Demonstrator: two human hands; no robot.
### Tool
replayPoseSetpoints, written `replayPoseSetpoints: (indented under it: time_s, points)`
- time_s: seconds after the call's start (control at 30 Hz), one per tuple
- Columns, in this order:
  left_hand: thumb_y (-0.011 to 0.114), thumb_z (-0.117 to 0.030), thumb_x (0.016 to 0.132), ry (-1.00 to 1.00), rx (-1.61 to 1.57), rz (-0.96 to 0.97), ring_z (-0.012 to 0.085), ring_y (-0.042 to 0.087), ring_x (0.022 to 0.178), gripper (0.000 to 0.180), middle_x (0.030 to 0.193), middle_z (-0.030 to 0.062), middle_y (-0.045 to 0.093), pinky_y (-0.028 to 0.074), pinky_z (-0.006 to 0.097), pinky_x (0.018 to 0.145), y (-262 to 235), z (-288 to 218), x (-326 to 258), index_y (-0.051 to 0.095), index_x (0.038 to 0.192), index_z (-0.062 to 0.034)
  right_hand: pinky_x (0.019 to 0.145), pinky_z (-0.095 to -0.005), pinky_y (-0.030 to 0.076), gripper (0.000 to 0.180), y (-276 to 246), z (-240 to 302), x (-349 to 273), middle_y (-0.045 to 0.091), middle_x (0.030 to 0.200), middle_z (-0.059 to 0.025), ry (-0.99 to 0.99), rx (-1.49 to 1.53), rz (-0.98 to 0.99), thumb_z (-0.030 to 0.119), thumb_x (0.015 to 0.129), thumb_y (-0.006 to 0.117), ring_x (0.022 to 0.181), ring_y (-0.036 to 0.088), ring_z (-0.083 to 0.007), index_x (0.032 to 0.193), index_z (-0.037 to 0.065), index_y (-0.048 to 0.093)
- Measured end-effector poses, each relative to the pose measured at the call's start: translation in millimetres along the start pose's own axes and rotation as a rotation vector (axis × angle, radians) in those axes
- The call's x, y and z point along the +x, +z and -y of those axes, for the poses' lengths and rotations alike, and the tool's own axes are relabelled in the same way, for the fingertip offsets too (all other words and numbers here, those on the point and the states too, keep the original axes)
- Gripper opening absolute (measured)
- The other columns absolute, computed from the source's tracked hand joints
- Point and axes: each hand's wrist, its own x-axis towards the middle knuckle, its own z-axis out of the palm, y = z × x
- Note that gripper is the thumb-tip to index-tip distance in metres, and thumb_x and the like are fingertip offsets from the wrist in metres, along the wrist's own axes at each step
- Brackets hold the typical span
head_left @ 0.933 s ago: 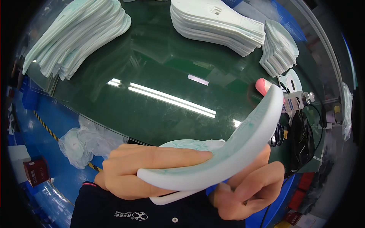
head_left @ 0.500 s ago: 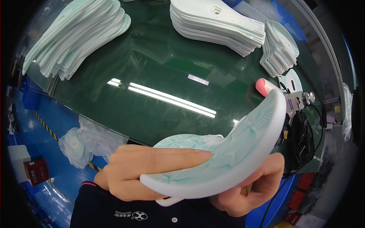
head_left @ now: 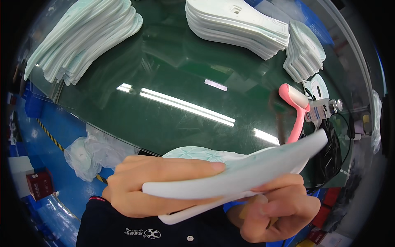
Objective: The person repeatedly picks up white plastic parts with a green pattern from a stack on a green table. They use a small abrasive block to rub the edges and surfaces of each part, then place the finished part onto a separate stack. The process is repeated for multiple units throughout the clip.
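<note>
My left hand (head_left: 152, 181) is closed around a curved white panel (head_left: 234, 175) with a pale green leaf-patterned face, its fingers lying across that face. The panel is tilted so its thick white edge is toward me. A second patterned part (head_left: 193, 153) shows behind the fingers; whether it belongs to the same piece I cannot tell. My right hand (head_left: 284, 210) is curled at the panel's underside on the right, fingertips pinched together. A small yellowish bit shows between its fingers, too hidden to name.
Stacks of similar white panels stand at the far left (head_left: 86, 41), far middle (head_left: 234, 29) and far right (head_left: 304, 51) of the green tabletop (head_left: 173, 78). A pink lint roller (head_left: 296, 103), a clear bottle (head_left: 319, 110) and a black bag (head_left: 329, 152) lie to the right. Clear plastic bags (head_left: 94, 152) sit at lower left.
The panel has tipped down on its right side, turning its patterned face away and uncovering the lint roller. My right hand has moved slightly right and down. The left hand keeps its hold.
</note>
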Motion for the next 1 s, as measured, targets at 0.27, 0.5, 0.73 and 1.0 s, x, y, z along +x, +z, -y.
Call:
replayPoseSetpoints:
  time_s: [0.27, 0.5, 0.73, 1.0]
  points:
    - [0.065, -0.003, 0.060, 0.084, -0.033, -0.022, 0.0272, 0.063, 0.068, 0.014, 0.085, 0.0199, 0.060, 0.053, 0.028, 0.057, 1.1, 5.7, -3.5, 0.061, 0.071, 0.0039, 0.054, -0.0182, 0.039, 0.021, 0.3, -10.7, 7.9, 0.053, 0.069, -0.0153, -0.022, 0.428, 0.135, -0.007, 0.062, 0.058, 0.054, 0.051, -0.0139, 0.078, -0.001, 0.046]
    - [0.065, -0.003, 0.060, 0.287, 0.081, -0.124, 0.0268, 0.063, 0.066, 0.011, 0.083, 0.0216, 0.060, 0.053, 0.028, 0.052, 11.1, 16.4, -1.9, 0.059, 0.068, 0.0035, 0.060, -0.0274, 0.041, 0.020, 1.8, 0.0, 4.4, 0.051, 0.064, -0.0115, 0.171, 0.320, 0.153, -0.006, 0.060, 0.053, 0.056, 0.050, -0.0161, 0.075, 0.002, 0.042]
    - [0.065, -0.004, 0.059, 0.299, 0.138, -0.099, 0.0255, 0.063, 0.062, 0.012, 0.078, 0.0210, 0.061, 0.051, 0.026, 0.045, 7.1, 21.5, -2.7, 0.060, 0.068, 0.0022, 0.061, -0.0246, 0.040, 0.018, -2.1, -9.6, 5.9, 0.054, 0.068, -0.0123, 0.141, 0.250, 0.141, -0.005, 0.060, 0.052, 0.059, 0.051, -0.0138, 0.073, 0.001, 0.042]
    - [0.066, -0.004, 0.059, 0.255, 0.165, -0.026, 0.0261, 0.062, 0.070, 0.018, 0.088, 0.0196, 0.060, 0.052, 0.029, 0.056, 5.7, 12.2, -3.5, 0.060, 0.074, 0.0030, 0.067, -0.0254, 0.041, 0.019, -7.0, -2.4, 9.7, 0.056, 0.073, -0.0140, 0.113, 0.180, 0.279, -0.003, 0.061, 0.054, 0.066, 0.054, -0.0144, 0.078, -0.001, 0.045]
